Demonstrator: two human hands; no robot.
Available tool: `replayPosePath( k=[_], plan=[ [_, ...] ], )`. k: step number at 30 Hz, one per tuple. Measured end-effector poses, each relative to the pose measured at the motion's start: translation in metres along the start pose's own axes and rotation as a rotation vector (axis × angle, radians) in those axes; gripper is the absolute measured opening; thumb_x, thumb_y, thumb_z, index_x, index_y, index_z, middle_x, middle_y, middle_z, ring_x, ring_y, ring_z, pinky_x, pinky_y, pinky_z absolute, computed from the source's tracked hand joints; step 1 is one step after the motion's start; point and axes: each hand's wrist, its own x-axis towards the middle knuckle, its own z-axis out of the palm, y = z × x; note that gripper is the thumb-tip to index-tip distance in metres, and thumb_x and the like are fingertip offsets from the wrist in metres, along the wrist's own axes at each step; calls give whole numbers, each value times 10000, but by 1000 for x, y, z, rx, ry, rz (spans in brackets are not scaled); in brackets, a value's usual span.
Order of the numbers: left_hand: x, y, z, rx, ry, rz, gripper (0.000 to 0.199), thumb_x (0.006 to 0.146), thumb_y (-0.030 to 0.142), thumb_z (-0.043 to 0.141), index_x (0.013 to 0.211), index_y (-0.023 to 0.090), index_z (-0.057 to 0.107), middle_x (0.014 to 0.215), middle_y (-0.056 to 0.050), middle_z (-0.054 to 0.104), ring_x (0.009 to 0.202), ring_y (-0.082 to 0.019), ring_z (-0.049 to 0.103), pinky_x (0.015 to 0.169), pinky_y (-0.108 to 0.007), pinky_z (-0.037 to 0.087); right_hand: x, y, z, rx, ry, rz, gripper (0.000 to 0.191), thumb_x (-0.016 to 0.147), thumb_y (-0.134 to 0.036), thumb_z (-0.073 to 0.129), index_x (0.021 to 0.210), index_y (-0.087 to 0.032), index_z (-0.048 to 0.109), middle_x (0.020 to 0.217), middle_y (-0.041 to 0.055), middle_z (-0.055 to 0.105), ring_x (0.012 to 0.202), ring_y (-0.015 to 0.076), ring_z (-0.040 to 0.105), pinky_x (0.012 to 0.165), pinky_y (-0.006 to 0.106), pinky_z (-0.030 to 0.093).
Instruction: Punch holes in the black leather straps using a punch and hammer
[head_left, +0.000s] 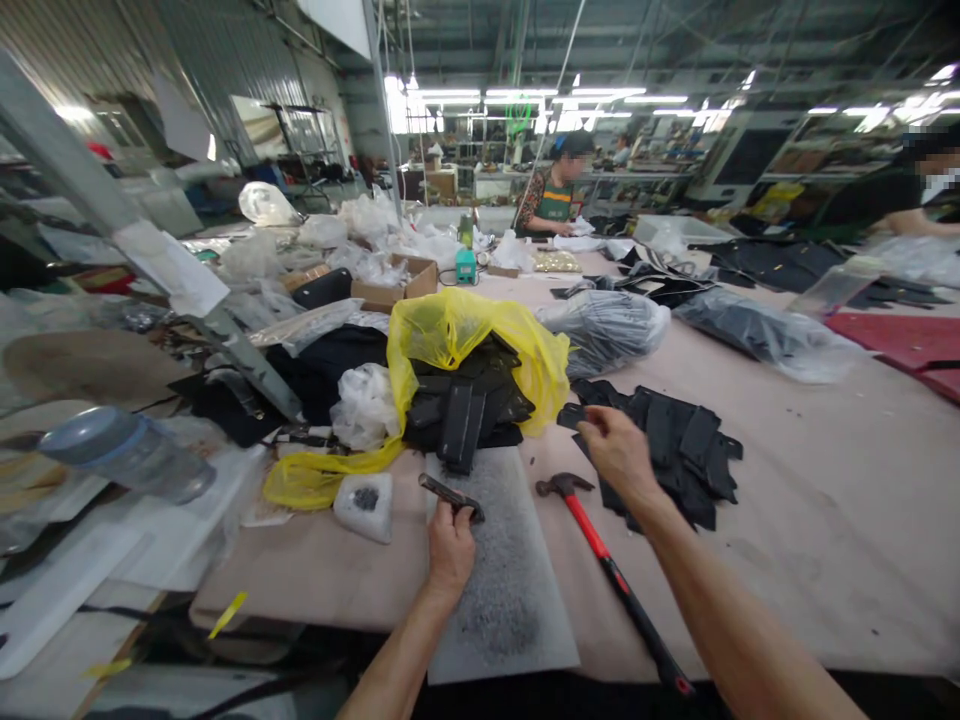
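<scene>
My left hand is closed on a dark narrow piece, whose exact kind I cannot make out, above the speckled white board. My right hand pinches a small flat black piece at the left edge of a pile of black pieces. Between the hands lies a claw hammer with a red and black handle, its head toward the far side. Beyond the board, a yellow plastic bag gapes around more black pieces.
Left of the board sits a small white block with dark bits on it. A large water bottle lies at the left near a slanted metal post. Wrapped bundles stand farther back. Another person works across the table.
</scene>
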Motion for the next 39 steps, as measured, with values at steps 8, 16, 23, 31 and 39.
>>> replayPosePath(
  k=[8, 16, 23, 31, 39],
  plan=[
    [2, 5, -1, 27, -7, -19, 199, 822, 224, 477, 954, 166, 615, 887, -102, 704, 847, -242, 674, 771, -372, 546, 13, -141, 98, -271, -489, -882, 452, 763, -136, 554, 1198, -247, 603, 1291, 83, 544, 1112, 259, 469, 946, 433, 310],
    [4, 3, 1, 5, -22, -36, 181, 836, 229, 477, 958, 167, 595, 855, -92, 703, 741, -215, 687, 677, -329, 562, 40, -151, 114, -490, -504, -1182, 293, 794, -212, 578, 1075, -234, 659, 1138, 105, 558, 1062, 274, 444, 1013, 496, 204],
    [7, 6, 1, -40, -33, -62, 144, 839, 246, 489, 923, 169, 576, 801, -71, 694, 661, -199, 690, 626, -315, 574, 41, -139, 100, -456, -400, -1253, 198, 838, -152, 500, 1002, -159, 611, 1056, 109, 586, 1008, 248, 466, 1004, 456, 231],
    [7, 6, 0, -38, -39, -72, 139, 837, 275, 508, 897, 170, 578, 794, -61, 689, 646, -194, 694, 624, -315, 577, 16, -108, 48, -180, -345, -640, 244, 932, -226, 422, 1130, -153, 545, 962, 100, 639, 857, 207, 578, 756, 313, 370],
    [4, 7, -3, -83, 24, -88, 199, 826, 320, 542, 922, 156, 603, 831, -72, 699, 713, -199, 695, 664, -324, 584, -106, -53, 63, 263, -512, 123, 481, 810, -252, 608, 1269, -163, 493, 784, 28, 667, 713, 174, 617, 628, 245, 395]
  ],
)
